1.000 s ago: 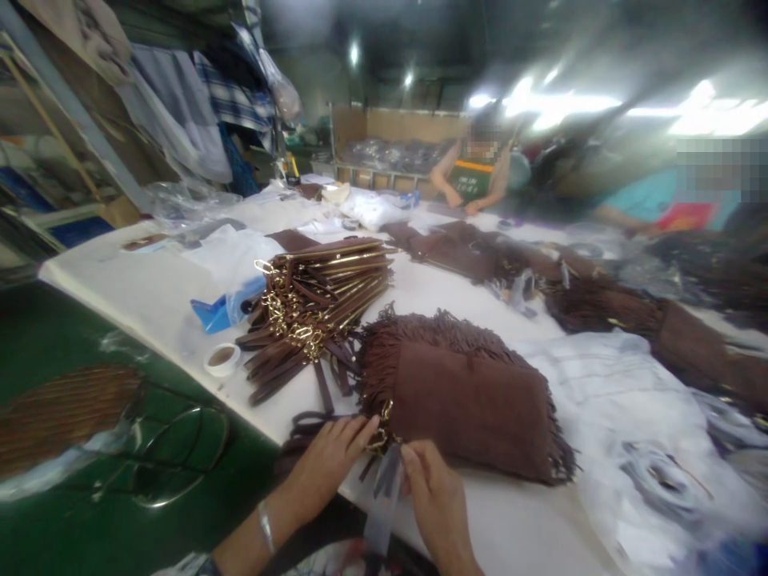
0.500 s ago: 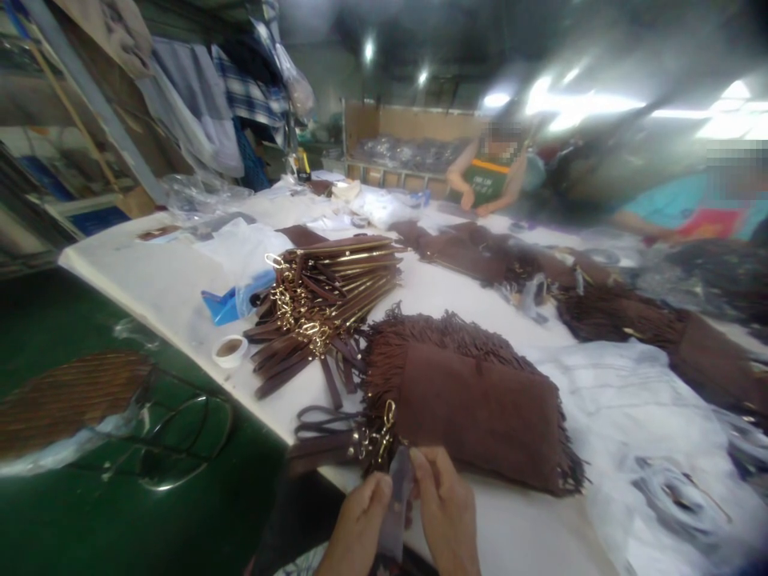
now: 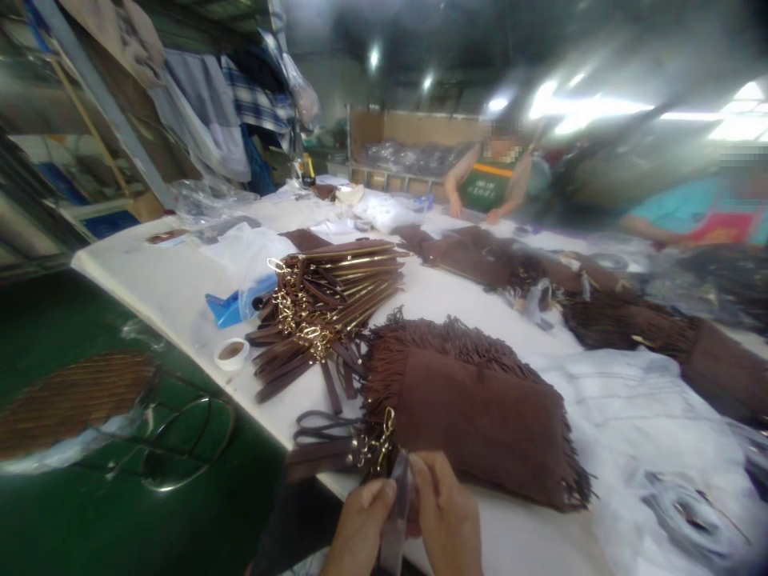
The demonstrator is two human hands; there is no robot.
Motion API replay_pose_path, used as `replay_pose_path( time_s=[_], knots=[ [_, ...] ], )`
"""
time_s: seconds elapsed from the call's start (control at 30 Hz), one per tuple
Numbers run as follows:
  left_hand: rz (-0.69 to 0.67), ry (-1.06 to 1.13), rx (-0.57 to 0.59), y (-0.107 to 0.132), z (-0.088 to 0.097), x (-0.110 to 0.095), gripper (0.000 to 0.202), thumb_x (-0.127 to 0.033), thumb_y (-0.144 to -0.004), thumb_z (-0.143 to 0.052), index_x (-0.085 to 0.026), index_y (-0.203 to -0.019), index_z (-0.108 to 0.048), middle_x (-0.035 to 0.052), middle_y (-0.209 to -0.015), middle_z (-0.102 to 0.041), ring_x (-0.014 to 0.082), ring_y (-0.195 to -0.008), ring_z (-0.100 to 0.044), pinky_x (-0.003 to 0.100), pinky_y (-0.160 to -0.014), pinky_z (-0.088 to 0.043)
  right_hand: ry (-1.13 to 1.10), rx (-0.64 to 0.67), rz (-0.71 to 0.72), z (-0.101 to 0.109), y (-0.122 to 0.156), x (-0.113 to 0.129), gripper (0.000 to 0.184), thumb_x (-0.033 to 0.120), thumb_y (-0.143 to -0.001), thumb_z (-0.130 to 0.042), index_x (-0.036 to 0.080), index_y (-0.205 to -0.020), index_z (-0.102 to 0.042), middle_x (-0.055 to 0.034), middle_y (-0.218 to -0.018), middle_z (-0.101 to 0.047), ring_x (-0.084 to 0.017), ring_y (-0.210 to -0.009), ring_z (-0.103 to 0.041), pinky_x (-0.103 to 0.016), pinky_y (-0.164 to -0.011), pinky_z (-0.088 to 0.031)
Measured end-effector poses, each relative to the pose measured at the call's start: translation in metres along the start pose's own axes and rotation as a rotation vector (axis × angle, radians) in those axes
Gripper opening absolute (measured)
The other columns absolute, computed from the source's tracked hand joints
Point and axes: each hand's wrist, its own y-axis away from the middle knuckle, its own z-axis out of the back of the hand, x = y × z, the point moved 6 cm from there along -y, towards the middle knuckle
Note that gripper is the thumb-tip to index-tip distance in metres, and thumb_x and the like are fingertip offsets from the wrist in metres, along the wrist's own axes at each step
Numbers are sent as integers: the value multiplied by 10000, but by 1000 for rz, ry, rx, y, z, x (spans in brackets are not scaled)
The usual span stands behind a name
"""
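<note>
Low in the head view, my left hand [image 3: 361, 520] and my right hand [image 3: 446, 506] pinch a narrow, translucent grey plastic strip [image 3: 397, 516] between thumbs and fingers, at the table's near edge. Whether anything is inside the strip I cannot tell. Just beyond my fingertips lie gold clasps [image 3: 384, 444] and dark brown wrist straps [image 3: 327, 452]. A brown fringed suede bag [image 3: 480, 416] lies flat behind my right hand. Farther off is a heap of brown pieces with gold zips and clasps [image 3: 336, 288].
A tape roll [image 3: 231, 354] and a blue tape dispenser [image 3: 225, 310] stand near the left table edge. White plastic sheeting [image 3: 624, 400] and more brown bags [image 3: 660, 328] cover the right side. Two people, one in a green apron [image 3: 486, 186], work across the table. A stool [image 3: 78, 404] stands left.
My hands keep their grip on the plastic strip, with only a small shift of fingers. The view has moved slightly. The hands of the person in the green apron have come farther apart.
</note>
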Motion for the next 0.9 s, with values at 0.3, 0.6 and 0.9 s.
replay_pose_path(
  time_s=[0.3,0.6,0.9],
  knots=[
    [-174,-379,-163,0,8,-17,528,-657,-768,-575,-142,-697,-669,28,-663,-601,192,-693,-543,242,-607,-421,-152,70,-112,-9,27,-19,382,605,-857,-482,246,-789,-592,19,-574,-610,-165,-496,-550,-244,-505,-415],
    [-93,-148,-214,-9,10,-7,512,-626,-698,-679,-123,-792,-695,34,-662,-619,165,-593,-543,246,-541,-419,-233,138,-108,-12,13,-14,393,578,-891,-447,232,-751,-569,6,-661,-631,-175,-609,-583,-233,-596,-433],
    [-52,-32,-375,-17,5,-13,458,-560,-567,-804,-143,-631,-627,-21,-532,-545,105,-481,-466,210,-464,-366,-138,36,71,-7,9,-1,329,507,-909,-456,236,-774,-587,-10,-730,-619,-169,-649,-587,-246,-618,-417]
  ],
)
